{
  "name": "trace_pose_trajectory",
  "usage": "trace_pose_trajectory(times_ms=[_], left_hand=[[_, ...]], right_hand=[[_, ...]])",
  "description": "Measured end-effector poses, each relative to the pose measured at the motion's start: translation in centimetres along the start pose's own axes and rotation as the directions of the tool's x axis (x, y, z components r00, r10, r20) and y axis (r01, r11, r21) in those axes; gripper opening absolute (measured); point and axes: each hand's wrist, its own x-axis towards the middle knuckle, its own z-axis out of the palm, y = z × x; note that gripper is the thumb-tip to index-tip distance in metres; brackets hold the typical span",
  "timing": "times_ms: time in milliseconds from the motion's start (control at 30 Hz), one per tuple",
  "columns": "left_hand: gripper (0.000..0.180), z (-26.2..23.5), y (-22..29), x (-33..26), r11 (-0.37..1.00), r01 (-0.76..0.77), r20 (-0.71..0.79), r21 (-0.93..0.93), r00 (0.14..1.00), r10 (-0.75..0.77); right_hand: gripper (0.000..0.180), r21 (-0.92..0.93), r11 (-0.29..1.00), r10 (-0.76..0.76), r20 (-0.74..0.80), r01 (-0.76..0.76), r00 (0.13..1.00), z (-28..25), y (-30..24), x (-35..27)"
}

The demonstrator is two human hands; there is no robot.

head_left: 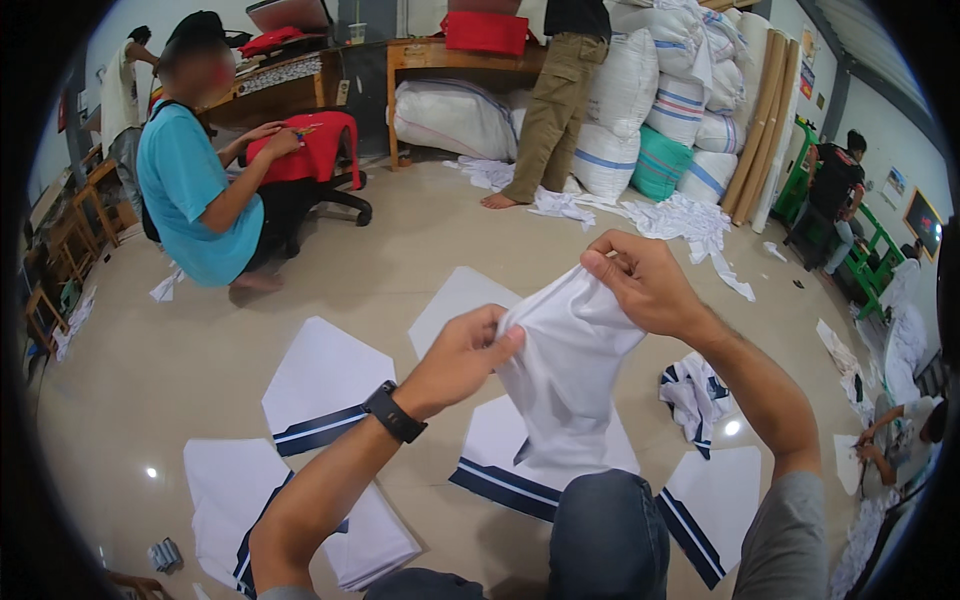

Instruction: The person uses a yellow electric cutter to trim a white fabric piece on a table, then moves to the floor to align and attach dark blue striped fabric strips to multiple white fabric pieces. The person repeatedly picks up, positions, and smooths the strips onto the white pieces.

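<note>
Between my two raised hands hangs a white fabric piece (pixel 570 370), its top edge pulled taut. My left hand (pixel 463 355) pinches its left corner; a black watch (pixel 394 412) is on that wrist. The right corner is gripped by my right hand (pixel 645 283). Below the hanging cloth, on the floor, lies a white panel with a navy striped band (pixel 505 490), partly covered by it. Similar banded panels (pixel 325 375) lie to the left, and another panel (pixel 712 505) to the right of my knee. A crumpled white and navy piece (pixel 695 395) rests beyond it.
A person in a blue shirt (pixel 185 190) crouches at the far left by a red-covered chair (pixel 320 155). Another stands barefoot near stacked white sacks (pixel 612 100). Fabric scraps (pixel 680 220) litter the floor there. More people work along the right side near a green frame (pixel 875 260).
</note>
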Motion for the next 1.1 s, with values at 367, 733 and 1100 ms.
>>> trace_pose_trajectory(times_ms=[367, 733, 1100], left_hand=[[0.032, -15.5, 5.0, -7.6, 0.745, 0.240, -0.283, 0.623, 0.956, -0.072], [0.024, -15.2, 7.6, -6.4, 0.967, -0.112, -0.489, 0.228, 0.846, 0.213], [0.094, -15.8, 3.1, -2.8, 0.760, -0.312, -0.261, -0.569, 0.946, 0.193]], right_hand=[[0.026, 0.213, 0.961, 0.180, -0.008, -0.174, 0.984, -3.4, 2.2, 5.0], [0.031, 0.186, 0.947, 0.242, 0.116, -0.261, 0.963, -4.0, 3.1, 6.5], [0.051, 0.833, 0.426, -0.058, 0.414, -0.353, 0.908, -0.2, 0.2, 1.3]])
